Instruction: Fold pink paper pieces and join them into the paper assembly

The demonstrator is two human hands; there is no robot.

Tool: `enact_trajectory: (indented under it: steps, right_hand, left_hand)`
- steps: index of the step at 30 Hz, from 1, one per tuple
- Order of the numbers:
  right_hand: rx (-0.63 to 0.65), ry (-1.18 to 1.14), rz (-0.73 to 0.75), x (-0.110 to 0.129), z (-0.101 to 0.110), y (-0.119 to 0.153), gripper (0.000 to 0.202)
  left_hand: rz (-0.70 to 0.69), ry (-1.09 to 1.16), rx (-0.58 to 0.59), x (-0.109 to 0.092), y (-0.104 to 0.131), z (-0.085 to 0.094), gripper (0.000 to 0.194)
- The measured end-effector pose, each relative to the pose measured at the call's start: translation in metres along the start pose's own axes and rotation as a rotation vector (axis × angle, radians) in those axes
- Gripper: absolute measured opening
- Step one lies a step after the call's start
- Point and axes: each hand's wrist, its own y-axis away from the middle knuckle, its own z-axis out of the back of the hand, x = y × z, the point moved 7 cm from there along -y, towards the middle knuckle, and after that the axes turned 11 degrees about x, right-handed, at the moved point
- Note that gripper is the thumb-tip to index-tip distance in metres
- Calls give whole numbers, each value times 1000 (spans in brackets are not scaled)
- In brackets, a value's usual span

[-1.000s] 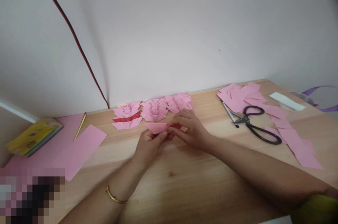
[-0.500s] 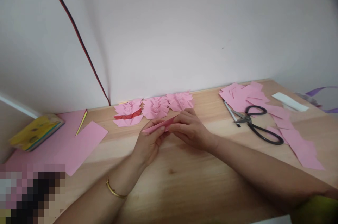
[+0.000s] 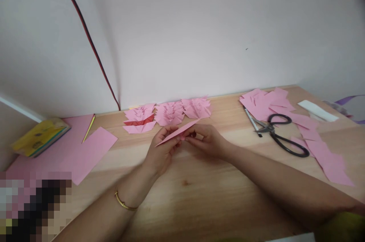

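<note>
Mid-fold here: left hand [image 3: 161, 154] and right hand [image 3: 207, 141] both pinch the pink paper piece [image 3: 177, 132], held just above the counter [image 3: 199, 188]. Looks like a crease being pressed, though it's edge-on to me. Next I'd say it needs a firm pinch along the fold.

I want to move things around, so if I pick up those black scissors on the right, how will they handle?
The black scissors look rigid and probably heavy for their size, given the long metal blades. They lie flat on pink paper squares, so those may slide as the scissors are lifted. The blades seem slightly parted, so they might swing.
</note>
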Motion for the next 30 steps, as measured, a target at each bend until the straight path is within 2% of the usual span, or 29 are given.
enact_trajectory:
  steps: [4,8,15,22,30]
  right_hand:
    - [0,-11,10,-3,1,0,10]
    - [17,-28,3,-4,1,-1,10]
    - [24,-104,-82,-5,-2,-2,8]
    - [19,-244,-195,-17,-10,0,8]
    - [15,-332,-208,-14,-11,-2,6]
  left_hand:
    - [36,-39,43,1,1,-3,23]
    - [36,-39,27,1,1,-2,22]
    - [34,-90,15,0,2,-4,21]
    - [11,-158,4,-2,3,-6,21]
    - [0,-210,8,-1,5,-7,20]
